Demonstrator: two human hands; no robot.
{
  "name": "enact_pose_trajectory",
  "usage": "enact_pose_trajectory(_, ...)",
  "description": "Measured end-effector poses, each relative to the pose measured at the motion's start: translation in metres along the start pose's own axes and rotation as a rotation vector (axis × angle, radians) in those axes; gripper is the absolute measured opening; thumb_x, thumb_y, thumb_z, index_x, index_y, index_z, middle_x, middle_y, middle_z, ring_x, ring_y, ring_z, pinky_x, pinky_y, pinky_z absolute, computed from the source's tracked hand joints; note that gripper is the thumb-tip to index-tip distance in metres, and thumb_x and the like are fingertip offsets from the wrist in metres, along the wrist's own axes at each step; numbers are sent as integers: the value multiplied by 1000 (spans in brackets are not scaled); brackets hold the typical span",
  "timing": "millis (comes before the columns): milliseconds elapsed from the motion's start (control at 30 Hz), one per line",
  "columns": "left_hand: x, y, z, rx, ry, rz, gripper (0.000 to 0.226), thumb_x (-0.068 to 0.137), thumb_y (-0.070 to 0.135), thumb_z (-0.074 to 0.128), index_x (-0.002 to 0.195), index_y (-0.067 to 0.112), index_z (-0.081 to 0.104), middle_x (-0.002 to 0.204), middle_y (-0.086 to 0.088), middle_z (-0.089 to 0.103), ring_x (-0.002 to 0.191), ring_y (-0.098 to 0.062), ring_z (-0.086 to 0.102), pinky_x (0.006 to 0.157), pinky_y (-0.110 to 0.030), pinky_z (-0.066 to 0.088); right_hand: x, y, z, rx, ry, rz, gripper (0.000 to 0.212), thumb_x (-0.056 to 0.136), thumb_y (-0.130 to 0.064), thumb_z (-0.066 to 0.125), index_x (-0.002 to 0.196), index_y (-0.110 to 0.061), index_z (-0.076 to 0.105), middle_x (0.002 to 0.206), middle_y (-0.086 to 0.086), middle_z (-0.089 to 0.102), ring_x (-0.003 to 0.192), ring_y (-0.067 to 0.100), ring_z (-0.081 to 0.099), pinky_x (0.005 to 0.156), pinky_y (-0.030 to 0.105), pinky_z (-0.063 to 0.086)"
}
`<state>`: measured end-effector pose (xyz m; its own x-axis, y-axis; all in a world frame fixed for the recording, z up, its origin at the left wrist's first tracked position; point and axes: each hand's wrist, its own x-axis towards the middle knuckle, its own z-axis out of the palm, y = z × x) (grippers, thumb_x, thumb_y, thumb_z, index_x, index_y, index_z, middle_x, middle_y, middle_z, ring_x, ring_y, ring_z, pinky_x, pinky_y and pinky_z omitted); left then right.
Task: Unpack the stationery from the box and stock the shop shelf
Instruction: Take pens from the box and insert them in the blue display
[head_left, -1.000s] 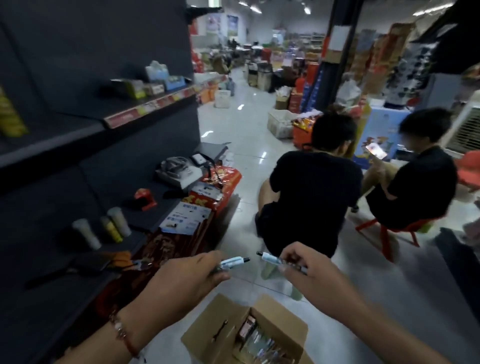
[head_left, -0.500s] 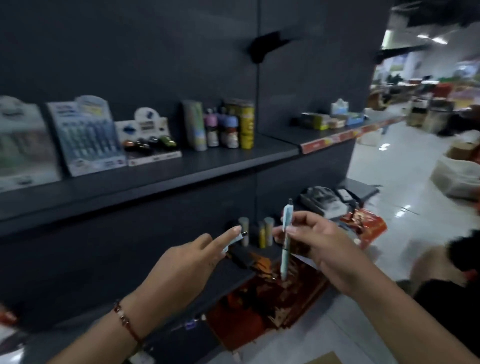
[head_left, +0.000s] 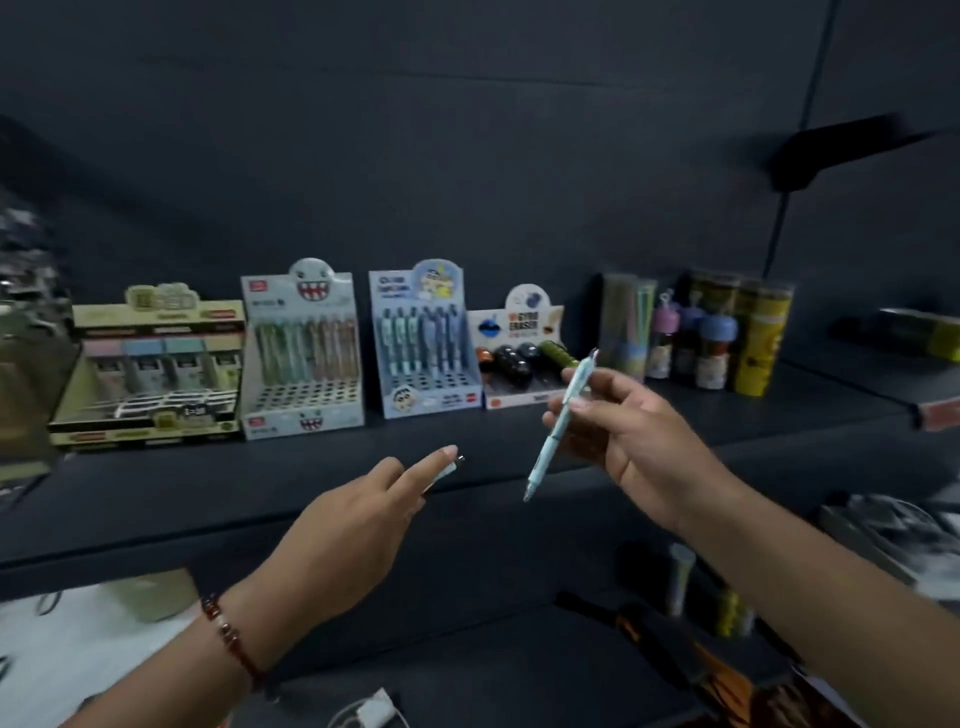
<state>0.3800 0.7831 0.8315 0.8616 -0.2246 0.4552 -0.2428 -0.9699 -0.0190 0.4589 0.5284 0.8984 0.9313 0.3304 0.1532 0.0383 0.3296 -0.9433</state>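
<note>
Dark shop shelf (head_left: 311, 483) carried a blue pen display (head_left: 423, 343) with empty holes; your right hand (head_left: 631, 431) pinched one pen (head_left: 558, 423), your left hand (head_left: 358, 525) held another (head_left: 448, 469), both unstocked.

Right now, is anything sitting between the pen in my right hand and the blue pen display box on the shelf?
Nothing visible blocks it. The pen in the right hand hangs in open air in front of the shelf, just right of the blue display box. The box's front holes look empty; the eraser box stands beside it.
</note>
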Motion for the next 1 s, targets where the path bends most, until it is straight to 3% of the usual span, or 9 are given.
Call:
enact_pose_trajectory(67, 9, -23, 4, 25, -19, -37, 82, 100, 26, 49, 151, 44, -13, 92, 9, 46, 47, -12, 35, 38, -21, 24, 27, 7, 14, -88, -69, 61, 18, 95, 0, 54, 108, -9, 62, 88, 7, 72, 84, 19, 69, 75, 31, 57)
enact_pose_trajectory(167, 27, -54, 9, 47, -83, -58, 84, 99, 23, 52, 151, 46, -10, 111, 0, 61, 50, -16, 45, 39, -22, 34, 72, 13, 27, -115, -79, 54, 10, 97, -5, 54, 99, -10, 62, 86, 8, 71, 80, 18, 68, 71, 28, 57)
enact_pose_trajectory(267, 51, -82, 16, 89, -114, -76, 87, 102, 19, 46, 145, 50, -22, 143, 4, 47, 64, -19, 55, 39, -21, 28, 124, 17, 37, -6, -47, 9, 7, 96, -9, 57, 94, -13, 62, 93, 10, 72, 87, 21, 69, 72, 29, 57)
enact_pose_trajectory(367, 76, -111, 31, 106, -197, -88, 89, 104, 24, 41, 134, 57, -36, 127, 4, 51, 67, -17, 56, 42, -20, 28, 177, 33, 50, -3, -23, -59, 8, 96, -12, 59, 95, -17, 66, 101, 10, 73, 94, 21, 69, 79, 30, 57)
enact_pose_trajectory(467, 91, -138, 41, 132, -222, -94, 79, 105, 37, 36, 136, 57, -33, 127, 5, 51, 70, -16, 55, 44, -21, 26, 218, 53, 74, -82, 1, -173, 15, 97, -14, 59, 111, -13, 65, 105, 10, 72, 100, 23, 69, 86, 32, 58)
enact_pose_trajectory(567, 98, -163, 45, 115, -189, -24, 58, 103, 49, 19, 148, 50, -18, 127, 2, 54, 71, -17, 58, 47, -21, 32, 242, 72, 101, -219, 69, -275, 21, 97, -16, 61, 118, -13, 64, 104, 5, 72, 95, 20, 70, 85, 37, 59)
enact_pose_trajectory(700, 94, -188, 57, 179, -17, 105, 55, 102, 50, 18, 154, 36, 20, 102, 3, 68, 54, -11, 60, 39, -20, 39, 261, 100, 127, -393, 100, -356, 16, 95, -24, 61, 105, -36, 65, 106, -5, 71, 100, 14, 67, 92, 44, 55)
enact_pose_trajectory(900, 89, -193, 64, 135, 111, 198, 51, 100, 48, 28, 148, 35, 38, 90, 9, 67, 54, -6, 59, 41, -18, 40, 263, 124, 141, -537, 192, -354, 41, 99, -22, 58, 138, -10, 53, 130, 1, 62, 115, 9, 58, 96, 21, 46)
enact_pose_trajectory(1000, 88, -196, 63, -19, 94, 180, 52, 102, 50, 23, 153, 40, 23, 94, 9, 65, 61, -8, 59, 48, -22, 46, 268, 126, 144, -602, 217, -365, 43, 99, -22, 57, 140, -10, 52, 135, 3, 59, 111, 4, 55, 89, 10, 42)
